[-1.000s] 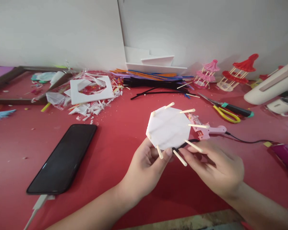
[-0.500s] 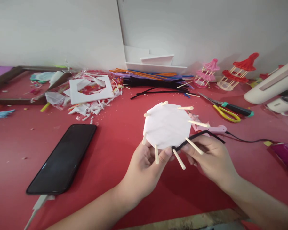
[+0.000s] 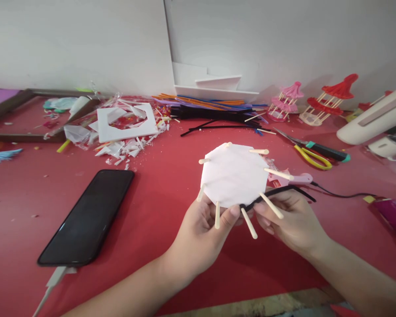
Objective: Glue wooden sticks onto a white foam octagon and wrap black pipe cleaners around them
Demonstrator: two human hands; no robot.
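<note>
A white octagonal foam board (image 3: 236, 176) with several pale wooden sticks (image 3: 271, 205) standing out near its corners is held above the table. My left hand (image 3: 206, 233) grips its near left edge, thumb on top beside a stick and fingers underneath. A black pipe cleaner (image 3: 280, 190) lies along the near right edge of the board, bent, with its free end reaching out to the right. My right hand (image 3: 288, 220) pinches this pipe cleaner against the edge, between two sticks; its fingertips are partly hidden.
A black phone (image 3: 87, 215) on a cable lies left. Foam scraps and a cut-out frame (image 3: 102, 130) lie behind it. Pipe cleaners (image 3: 211, 112) are piled at the back. To the right are yellow-handled scissors (image 3: 312, 157), a pink glue gun (image 3: 300, 178) and small pavilion models (image 3: 333, 99).
The board and both hands have shifted slightly right and nearer in the view. The pipe cleaner stays at the near right edge, and the grips look the same.
</note>
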